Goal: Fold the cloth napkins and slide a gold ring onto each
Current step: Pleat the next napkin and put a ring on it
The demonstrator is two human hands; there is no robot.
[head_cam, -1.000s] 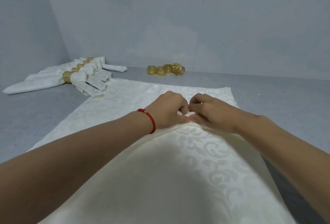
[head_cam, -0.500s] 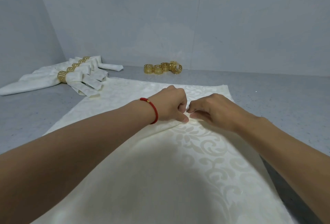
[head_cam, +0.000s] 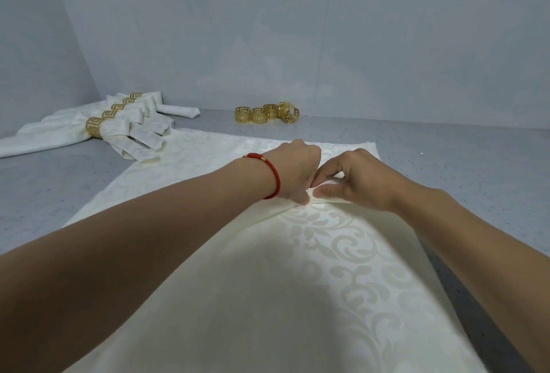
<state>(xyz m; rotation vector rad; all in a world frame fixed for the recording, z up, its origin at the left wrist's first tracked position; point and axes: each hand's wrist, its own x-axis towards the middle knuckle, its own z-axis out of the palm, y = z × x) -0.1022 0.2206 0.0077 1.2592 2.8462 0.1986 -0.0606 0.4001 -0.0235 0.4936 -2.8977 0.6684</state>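
A cream damask napkin (head_cam: 342,268) lies spread on the grey table, reaching from the near edge toward the back. Across its middle runs a raised pleat. My left hand (head_cam: 293,171), with a red bracelet at the wrist, pinches that pleat from the left. My right hand (head_cam: 354,177) pinches the same pleat from the right, thumb under the fold and fingers curled over it. The two hands nearly touch. Several loose gold rings (head_cam: 266,113) stand in a row by the back wall, beyond the napkin.
Several folded napkins (head_cam: 125,128), each in a gold ring, lie fanned at the back left near the wall corner. Grey tabletop (head_cam: 464,170) shows to the right of the cloth. Pale walls close the table at the back and left.
Both hands have moved a little farther from me along the napkin, gathering more cloth into the pleat. My right thumb and fingers now show a wider gap around the fold.
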